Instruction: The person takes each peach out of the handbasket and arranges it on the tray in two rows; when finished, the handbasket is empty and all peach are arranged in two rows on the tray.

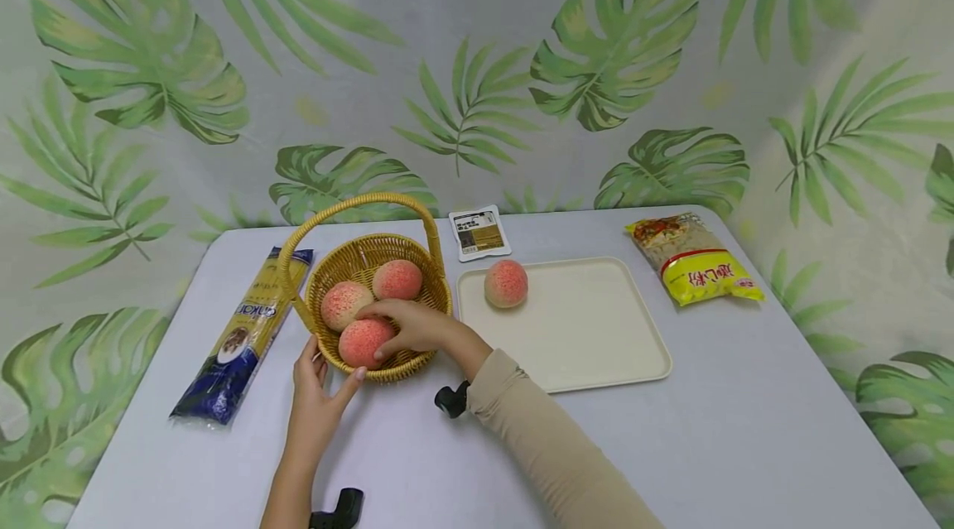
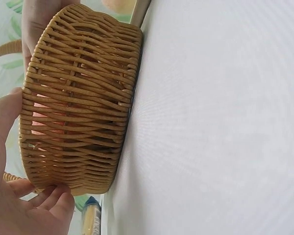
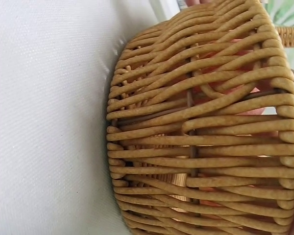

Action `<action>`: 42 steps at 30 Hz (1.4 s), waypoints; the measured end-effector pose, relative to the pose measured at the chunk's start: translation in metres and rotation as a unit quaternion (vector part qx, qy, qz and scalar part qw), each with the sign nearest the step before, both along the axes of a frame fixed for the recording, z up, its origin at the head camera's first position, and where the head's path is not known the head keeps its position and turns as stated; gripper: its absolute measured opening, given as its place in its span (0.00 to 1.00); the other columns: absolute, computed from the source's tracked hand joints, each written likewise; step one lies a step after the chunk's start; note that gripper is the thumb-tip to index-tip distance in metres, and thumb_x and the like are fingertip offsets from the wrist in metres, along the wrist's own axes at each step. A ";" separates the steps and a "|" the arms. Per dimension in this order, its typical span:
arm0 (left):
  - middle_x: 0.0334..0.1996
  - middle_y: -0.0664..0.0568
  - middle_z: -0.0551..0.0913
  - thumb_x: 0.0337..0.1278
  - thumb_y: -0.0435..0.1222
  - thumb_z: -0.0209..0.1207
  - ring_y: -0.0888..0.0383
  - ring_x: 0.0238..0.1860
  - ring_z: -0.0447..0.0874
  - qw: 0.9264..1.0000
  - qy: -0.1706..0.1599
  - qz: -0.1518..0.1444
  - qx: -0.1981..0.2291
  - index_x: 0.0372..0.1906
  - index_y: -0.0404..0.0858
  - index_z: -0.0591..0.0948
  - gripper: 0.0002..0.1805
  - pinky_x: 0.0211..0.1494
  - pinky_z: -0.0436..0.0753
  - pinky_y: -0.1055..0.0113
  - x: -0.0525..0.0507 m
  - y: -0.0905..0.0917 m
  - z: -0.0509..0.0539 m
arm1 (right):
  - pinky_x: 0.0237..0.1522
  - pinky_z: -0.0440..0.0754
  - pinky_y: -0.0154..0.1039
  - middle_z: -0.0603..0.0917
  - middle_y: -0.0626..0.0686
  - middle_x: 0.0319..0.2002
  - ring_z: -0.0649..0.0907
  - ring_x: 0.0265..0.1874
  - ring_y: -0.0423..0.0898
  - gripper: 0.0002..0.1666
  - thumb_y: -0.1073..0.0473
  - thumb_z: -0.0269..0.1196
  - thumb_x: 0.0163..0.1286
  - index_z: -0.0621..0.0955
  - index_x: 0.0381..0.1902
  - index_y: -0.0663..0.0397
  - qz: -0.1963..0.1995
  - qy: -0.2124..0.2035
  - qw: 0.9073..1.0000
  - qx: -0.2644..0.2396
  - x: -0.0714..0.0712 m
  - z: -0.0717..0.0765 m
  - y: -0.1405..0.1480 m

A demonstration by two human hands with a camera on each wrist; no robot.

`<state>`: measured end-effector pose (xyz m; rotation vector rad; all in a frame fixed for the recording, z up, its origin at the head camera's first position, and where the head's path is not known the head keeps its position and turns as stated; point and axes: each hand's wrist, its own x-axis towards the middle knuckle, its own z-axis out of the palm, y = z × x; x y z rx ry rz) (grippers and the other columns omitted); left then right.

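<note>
A yellow-brown wicker basket (image 1: 406, 372) with a tall arched handle (image 1: 361, 199) stands at the table's left middle. Inside lie two pink speckled peaches, a far peach (image 1: 397, 279) and a left peach (image 1: 346, 305), along with a front peach (image 1: 366, 343). My right hand (image 1: 417, 325) reaches in over the rim and grips the front peach between thumb and fingers. My left hand (image 1: 316, 401) holds the basket's near left side. In the left wrist view its thumb (image 2: 7, 110) presses the rim while the fingers curl against the woven wall. The right wrist view shows mostly wicker wall (image 3: 206, 142).
Right of the basket is a cream tray (image 1: 581, 339) with another peach (image 1: 506, 284) at its upper left. A blue-and-gold pasta packet (image 1: 242, 339) lies left, a small white packet (image 1: 480, 233) behind, and a yellow printed bag (image 1: 693, 260) at the far right.
</note>
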<state>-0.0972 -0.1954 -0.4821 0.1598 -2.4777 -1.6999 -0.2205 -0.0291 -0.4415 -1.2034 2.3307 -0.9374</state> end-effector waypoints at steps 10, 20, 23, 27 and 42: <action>0.65 0.35 0.42 0.50 0.43 0.62 0.43 0.65 0.47 1.000 0.000 0.002 -0.001 0.69 0.35 0.40 0.52 0.67 0.53 0.55 -0.001 -0.001 0.000 | 0.61 0.61 0.32 0.69 0.46 0.59 0.64 0.59 0.39 0.39 0.51 0.69 0.52 0.69 0.61 0.46 -0.011 0.015 0.999 0.037 0.003 0.003 -0.001; 0.65 0.36 0.42 0.50 0.42 0.63 0.43 0.65 0.47 1.000 0.004 0.004 -0.004 0.69 0.35 0.40 0.51 0.67 0.54 0.55 0.000 0.000 -0.002 | 0.56 0.68 0.33 0.72 0.46 0.54 0.70 0.53 0.39 0.34 0.50 0.71 0.49 0.73 0.55 0.45 -0.035 0.009 0.999 0.035 0.008 0.001 -0.001; 0.65 0.36 0.42 0.50 0.42 0.63 0.43 0.65 0.47 1.000 0.007 0.003 -0.001 0.69 0.35 0.40 0.51 0.67 0.54 0.55 0.000 0.000 -0.001 | 0.52 0.71 0.30 0.75 0.44 0.51 0.73 0.49 0.37 0.34 0.50 0.71 0.48 0.73 0.54 0.47 -0.041 0.014 0.999 0.012 0.008 0.001 0.001; 0.65 0.36 0.43 0.50 0.42 0.63 0.43 0.65 0.48 1.000 0.009 0.002 0.001 0.69 0.36 0.41 0.51 0.67 0.54 0.55 0.000 0.000 -0.001 | 0.50 0.72 0.30 0.75 0.44 0.51 0.74 0.47 0.37 0.37 0.48 0.72 0.47 0.73 0.55 0.48 -0.068 0.011 0.997 -0.036 0.008 0.001 0.006; 0.65 0.36 0.43 0.49 0.41 0.64 0.44 0.65 0.48 1.000 0.006 0.007 -0.002 0.69 0.36 0.40 0.52 0.67 0.53 0.57 0.000 0.001 0.000 | 0.49 0.75 0.38 0.71 0.50 0.54 0.73 0.49 0.43 0.39 0.57 0.73 0.46 0.70 0.57 0.53 -0.189 0.036 0.948 -0.255 0.015 0.035 0.067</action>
